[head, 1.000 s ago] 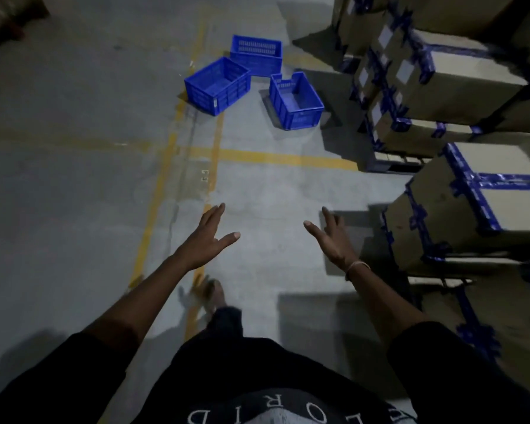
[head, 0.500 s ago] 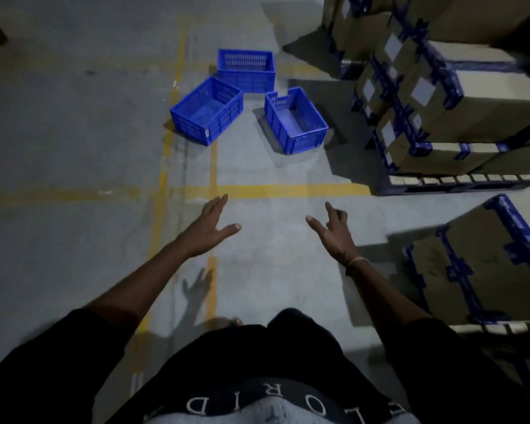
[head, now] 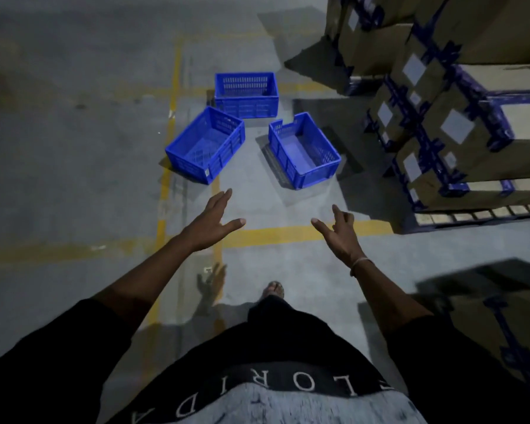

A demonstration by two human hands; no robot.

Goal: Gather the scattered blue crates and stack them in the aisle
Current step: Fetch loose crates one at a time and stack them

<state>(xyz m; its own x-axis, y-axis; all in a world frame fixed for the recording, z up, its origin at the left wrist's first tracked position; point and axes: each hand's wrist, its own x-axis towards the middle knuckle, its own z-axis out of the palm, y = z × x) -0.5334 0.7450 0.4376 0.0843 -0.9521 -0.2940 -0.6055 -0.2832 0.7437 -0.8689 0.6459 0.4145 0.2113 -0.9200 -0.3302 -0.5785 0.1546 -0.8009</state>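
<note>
Three empty blue plastic crates sit apart on the grey concrete floor ahead of me. The left crate point(head: 205, 145) lies angled over a yellow line. The right crate point(head: 304, 149) is turned the other way, near the stacked boxes. The far crate point(head: 246, 93) stands square behind them. My left hand point(head: 212, 223) reaches forward with straight fingers and holds nothing, just short of the left crate. My right hand point(head: 338, 232) is also stretched out and empty, its fingers loosely spread, below the right crate.
Cardboard boxes with blue straps point(head: 459, 127) are stacked on pallets point(head: 478, 214) along the right side. Another strapped box point(head: 502, 325) stands close at lower right. Yellow floor lines point(head: 288, 232) cross the aisle. My foot point(head: 274, 290) steps forward.
I have walked closer: the crates have grown larger and come lower in view, and the yellow cross line has slid under my hands. Both hands stay outstretched and empty.
</note>
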